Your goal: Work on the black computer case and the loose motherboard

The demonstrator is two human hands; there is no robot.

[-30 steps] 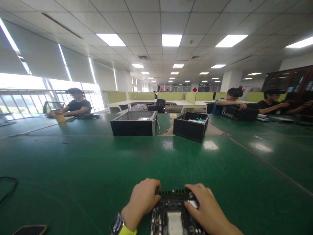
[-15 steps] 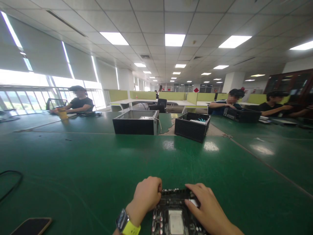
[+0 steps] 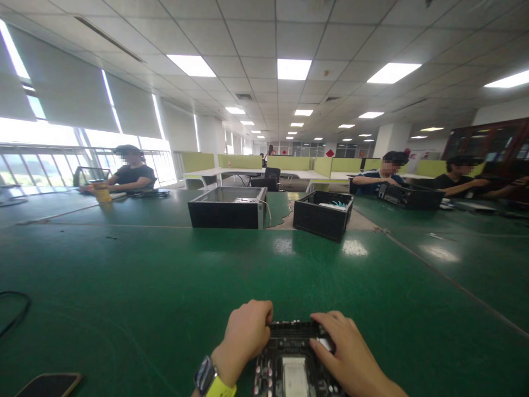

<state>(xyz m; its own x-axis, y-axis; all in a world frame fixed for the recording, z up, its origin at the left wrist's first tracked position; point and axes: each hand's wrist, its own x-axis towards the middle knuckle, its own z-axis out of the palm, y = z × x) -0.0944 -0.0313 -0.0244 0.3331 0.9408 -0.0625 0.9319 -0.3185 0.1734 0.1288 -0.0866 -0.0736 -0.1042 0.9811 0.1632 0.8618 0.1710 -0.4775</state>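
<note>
A dark motherboard (image 3: 287, 348) lies on the green table at the bottom centre, cut off by the lower edge of the view. The pale square of its processor (image 3: 295, 376) shows near the middle. My left hand (image 3: 247, 333) is closed at the board's far left corner, its fingertips hidden behind the edge. At the far right corner my right hand (image 3: 346, 347) grips the board, thumb on top and fingers over the far edge. A silvery part shows beside that thumb. On my left wrist is a watch (image 3: 205, 375) with a yellow-green strap.
Two open computer cases, one wide (image 3: 225, 214) and one darker (image 3: 322, 214), stand farther back on the table (image 3: 165, 286). A phone (image 3: 52, 385) and a black cable (image 3: 19, 314) lie left. People sit at the far left and right; a case (image 3: 409, 196) stands before one.
The view has shifted slightly. Both hands keep almost the same hold on the motherboard, with no clear movement of the board.
</note>
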